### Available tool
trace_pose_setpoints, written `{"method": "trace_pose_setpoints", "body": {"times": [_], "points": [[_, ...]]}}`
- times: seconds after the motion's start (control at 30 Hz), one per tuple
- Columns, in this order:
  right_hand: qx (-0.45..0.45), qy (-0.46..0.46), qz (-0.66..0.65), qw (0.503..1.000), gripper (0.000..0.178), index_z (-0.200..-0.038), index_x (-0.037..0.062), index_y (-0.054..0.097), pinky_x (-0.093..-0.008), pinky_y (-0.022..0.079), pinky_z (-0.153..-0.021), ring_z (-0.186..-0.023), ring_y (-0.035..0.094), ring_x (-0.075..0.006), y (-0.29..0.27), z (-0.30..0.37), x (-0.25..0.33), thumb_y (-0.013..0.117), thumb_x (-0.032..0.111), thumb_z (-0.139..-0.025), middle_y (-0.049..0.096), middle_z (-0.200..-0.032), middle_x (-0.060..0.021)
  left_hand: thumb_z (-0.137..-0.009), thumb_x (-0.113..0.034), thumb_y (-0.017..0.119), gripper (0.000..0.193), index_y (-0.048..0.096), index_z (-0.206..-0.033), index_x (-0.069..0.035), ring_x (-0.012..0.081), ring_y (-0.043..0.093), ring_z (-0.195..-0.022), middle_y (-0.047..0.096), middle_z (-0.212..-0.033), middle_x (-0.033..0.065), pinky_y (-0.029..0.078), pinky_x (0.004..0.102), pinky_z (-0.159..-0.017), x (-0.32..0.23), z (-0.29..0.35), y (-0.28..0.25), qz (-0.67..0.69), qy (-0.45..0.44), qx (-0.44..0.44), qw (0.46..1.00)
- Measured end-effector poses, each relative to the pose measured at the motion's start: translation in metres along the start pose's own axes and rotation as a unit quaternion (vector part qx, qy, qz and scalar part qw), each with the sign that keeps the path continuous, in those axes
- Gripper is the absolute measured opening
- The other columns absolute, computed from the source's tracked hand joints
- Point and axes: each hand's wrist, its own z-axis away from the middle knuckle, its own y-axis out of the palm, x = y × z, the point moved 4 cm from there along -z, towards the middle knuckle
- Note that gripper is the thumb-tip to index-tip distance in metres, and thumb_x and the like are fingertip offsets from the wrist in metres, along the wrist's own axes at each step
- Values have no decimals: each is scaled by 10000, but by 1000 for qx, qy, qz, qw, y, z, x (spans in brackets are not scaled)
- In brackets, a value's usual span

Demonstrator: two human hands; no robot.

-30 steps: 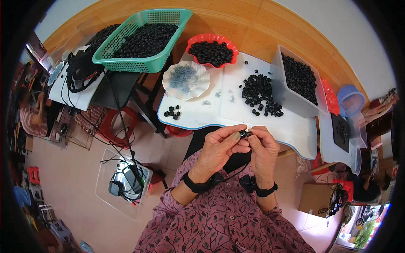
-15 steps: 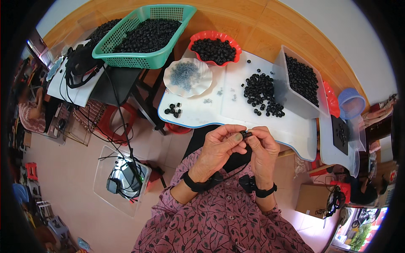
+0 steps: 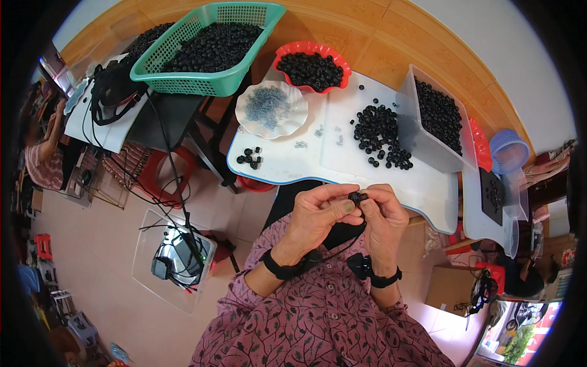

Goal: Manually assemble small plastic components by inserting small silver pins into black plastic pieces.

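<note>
My left hand point(image 3: 319, 212) and my right hand point(image 3: 386, 215) meet in front of my body, just off the near edge of the white table point(image 3: 293, 168). Thumbs and fingers of both pinch a small black plastic piece point(image 3: 356, 197) between them; its finer details are too small to make out. On the table beyond lies a loose heap of small round black pieces point(image 3: 376, 131). A few more black pieces point(image 3: 249, 158) sit near the left edge. A white scalloped plate point(image 3: 294, 129) holds many tiny greyish parts that look like springs, with several scattered beside it.
At the back stand a red bowl point(image 3: 343, 83) and a clear plastic bin point(image 3: 419, 147), both full of black pieces. A green basket point(image 3: 208, 82) of them is at the left. Black cables point(image 3: 166, 147) hang over a clear tub point(image 3: 139, 257). Another person point(image 3: 46, 162) sits far left.
Both hands stay at nearly the same place; the fingers have shifted slightly around the black piece, which now shows more between them. The view has moved a little.
</note>
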Motion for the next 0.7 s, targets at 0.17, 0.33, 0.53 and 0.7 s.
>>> {"method": "trace_pose_setpoints", "body": {"times": [0.17, 0.33, 0.53, 0.7], "points": [[3, -21, 42, 999, 106, -971, -25, 644, -211, 462, -749, -857, 573, -106, 2, 0, 6, 649, -18, -866, 583, -971, -55, -875, 50, 613, 300, 578, -1172, 70, 226, 701, -790, 666, -1026, 184, 603, 300, -742, -4, 1, 1, -70, 23, -10, 997], [-2, -16, 40, 999, 98, -968, -21, 638, -203, 467, -735, -845, 574, -97, 2, 1, 5, 646, -13, -871, 581, -971, -53, -865, 68, 614, 285, 585, -1149, 75, 225, 702, -768, 671, -998, 190, 606, 297, -721, -4, 0, -2, -97, 39, -13, 994], [4, -6, 42, 999, 100, -969, -19, 635, -201, 462, -734, -844, 568, -93, 2, 0, 4, 649, -7, -871, 578, -974, -52, -867, 45, 628, 262, 598, -1124, 87, 225, 701, -755, 678, -968, 187, 610, 299, -699, -6, -1, -2, -122, 45, -17, 991], [7, -3, 44, 999, 98, -966, -17, 634, -201, 457, -731, -840, 559, -92, 3, -2, 3, 651, -5, -870, 576, -968, -49, -889, 14, 616, 258, 597, -1136, 86, 220, 700, -751, 678, -967, 186, 612, 302, -696, -5, -2, -4, -99, 31, -21, 994]]}}
